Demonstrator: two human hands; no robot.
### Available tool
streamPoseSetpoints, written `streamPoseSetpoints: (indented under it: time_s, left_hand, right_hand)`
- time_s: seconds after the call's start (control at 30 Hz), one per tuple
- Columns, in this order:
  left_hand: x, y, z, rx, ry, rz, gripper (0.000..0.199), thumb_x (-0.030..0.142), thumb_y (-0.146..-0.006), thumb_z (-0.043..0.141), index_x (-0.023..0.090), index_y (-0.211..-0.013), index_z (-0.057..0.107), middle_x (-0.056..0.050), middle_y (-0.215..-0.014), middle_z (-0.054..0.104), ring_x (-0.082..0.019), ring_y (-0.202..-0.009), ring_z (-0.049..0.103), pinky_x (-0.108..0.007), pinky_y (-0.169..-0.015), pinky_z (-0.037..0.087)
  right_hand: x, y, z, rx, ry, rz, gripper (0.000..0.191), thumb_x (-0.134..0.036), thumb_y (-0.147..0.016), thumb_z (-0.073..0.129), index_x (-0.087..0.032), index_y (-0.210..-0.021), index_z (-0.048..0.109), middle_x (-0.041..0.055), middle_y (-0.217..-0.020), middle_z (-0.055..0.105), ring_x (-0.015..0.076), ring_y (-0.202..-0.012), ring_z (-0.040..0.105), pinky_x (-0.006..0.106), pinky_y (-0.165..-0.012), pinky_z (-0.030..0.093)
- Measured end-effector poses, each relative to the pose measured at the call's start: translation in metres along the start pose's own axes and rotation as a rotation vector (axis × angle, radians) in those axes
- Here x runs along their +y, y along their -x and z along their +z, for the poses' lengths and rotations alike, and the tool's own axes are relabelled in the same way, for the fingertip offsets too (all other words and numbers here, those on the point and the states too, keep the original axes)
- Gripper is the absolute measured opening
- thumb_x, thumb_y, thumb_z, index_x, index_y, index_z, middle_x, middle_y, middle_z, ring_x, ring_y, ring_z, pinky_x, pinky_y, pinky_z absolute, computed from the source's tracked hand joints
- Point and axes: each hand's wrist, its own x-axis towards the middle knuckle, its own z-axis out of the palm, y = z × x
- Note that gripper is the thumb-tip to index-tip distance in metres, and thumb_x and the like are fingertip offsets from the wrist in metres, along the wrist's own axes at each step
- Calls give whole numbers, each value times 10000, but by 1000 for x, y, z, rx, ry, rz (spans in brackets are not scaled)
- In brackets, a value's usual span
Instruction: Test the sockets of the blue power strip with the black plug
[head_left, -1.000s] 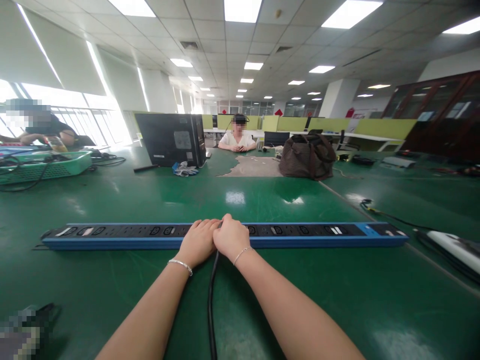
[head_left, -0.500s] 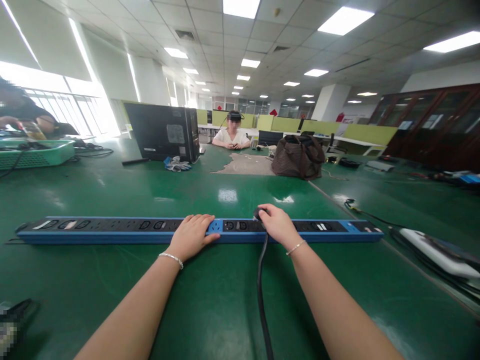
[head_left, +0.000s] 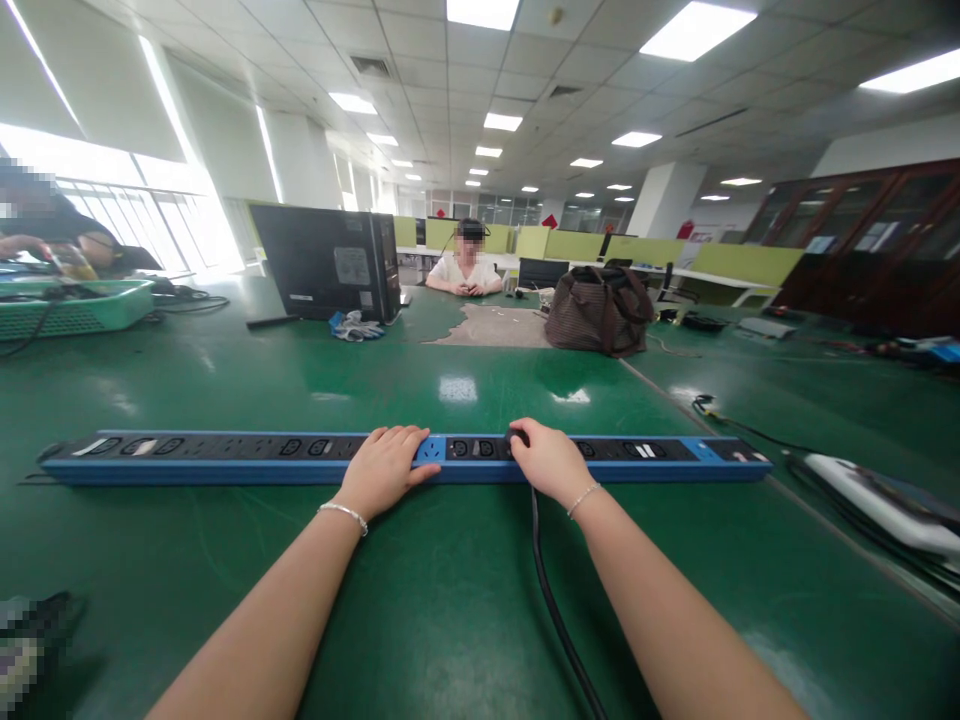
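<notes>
A long blue and black power strip [head_left: 225, 472] lies across the green table in front of me. My left hand [head_left: 385, 468] grips it left of the middle, fingers over the far edge and thumb by a blue socket. In my right hand [head_left: 551, 462] is a black power plug [head_left: 517, 438], held down at the strip's sockets right of the middle. The hand covers most of the plug, so how deep it sits cannot be seen. Its thick black cable [head_left: 553, 600] runs from under the hand toward the near edge of the view.
Across the green table [head_left: 420, 620] stand a black monitor [head_left: 322, 262], gloves [head_left: 355, 326] and a brown bag [head_left: 598, 310]. A green basket [head_left: 97, 312] is far left. A white device [head_left: 877, 500] with cables lies right. One person sits opposite, another at left.
My right hand has lowered the plug from above the power strip down to its sockets. The cable has swung to the right. My left hand stays in place.
</notes>
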Motion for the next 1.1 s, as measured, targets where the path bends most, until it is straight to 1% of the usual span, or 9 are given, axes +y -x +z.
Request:
streamPoseSetpoints:
  time_s: [0.1, 0.2, 0.3, 0.5, 0.77, 0.93, 1.1]
  left_hand:
    - [1, 0, -1, -6, 1, -3, 561, 589, -830, 334, 191, -1192, 495, -82, -1183, 585, -233, -1084, 510, -403, -948, 328]
    - [1, 0, -1, -6, 3, -3, 568, 589, -830, 336, 185, -1197, 491, -83, -1180, 586, -233, -1080, 512, -404, -950, 325]
    - [1, 0, -1, -3, 3, -4, 571, 590, -826, 343, 183, -1199, 490, -84, -1166, 593, -233, -1068, 518, -401, -950, 325]
    - [0, -1, 0, -6, 5, -4, 569, 585, -826, 351, 179, -1200, 487, -85, -1167, 590, -231, -1071, 514, -394, -951, 326]
    - [3, -1, -3, 1, 0, -15, 528, 559, -819, 398, 189, -1183, 497, -78, -1159, 592, -231, -1066, 520, -405, -954, 332]
    - [3, -1, -3, -6, 13, -30, 526, 560, -810, 413, 197, -1181, 502, -76, -1157, 593, -232, -1073, 519, -408, -962, 330]
    - [4, -2, -5, -23, 34, -49, 529, 567, -807, 410, 201, -1176, 505, -72, -1151, 594, -230, -1076, 515, -405, -966, 327]
  right_hand:
    - [-10, 3, 0, -7, 96, 20, 345, -311, -832, 364, -225, -1089, 578, 79, -947, 676, 231, -879, 621, 324, -746, 430]
    - [-20, 5, 0, -27, 183, 38, 339, -300, -836, 357, -196, -1086, 562, 100, -871, 678, 244, -824, 633, 332, -696, 433]
    - [-26, 6, 1, -38, 217, 55, 329, -289, -840, 353, -175, -1079, 549, 113, -848, 673, 251, -796, 637, 332, -668, 432]
    - [-24, 6, 4, -32, 176, 27, 325, -274, -839, 355, -161, -1092, 525, 125, -894, 667, 247, -834, 630, 329, -699, 420]
    - [-19, 5, 8, -30, 96, 77, 337, -266, -840, 347, -159, -1111, 516, 128, -932, 664, 236, -834, 628, 314, -703, 410]
    - [-16, 4, 10, -52, 112, 92, 327, -261, -839, 343, -170, -1100, 518, 127, -933, 664, 241, -835, 629, 318, -699, 408]
    - [-18, 7, 9, -62, 168, 93, 324, -273, -843, 330, -179, -1094, 513, 124, -901, 667, 242, -804, 635, 323, -679, 407]
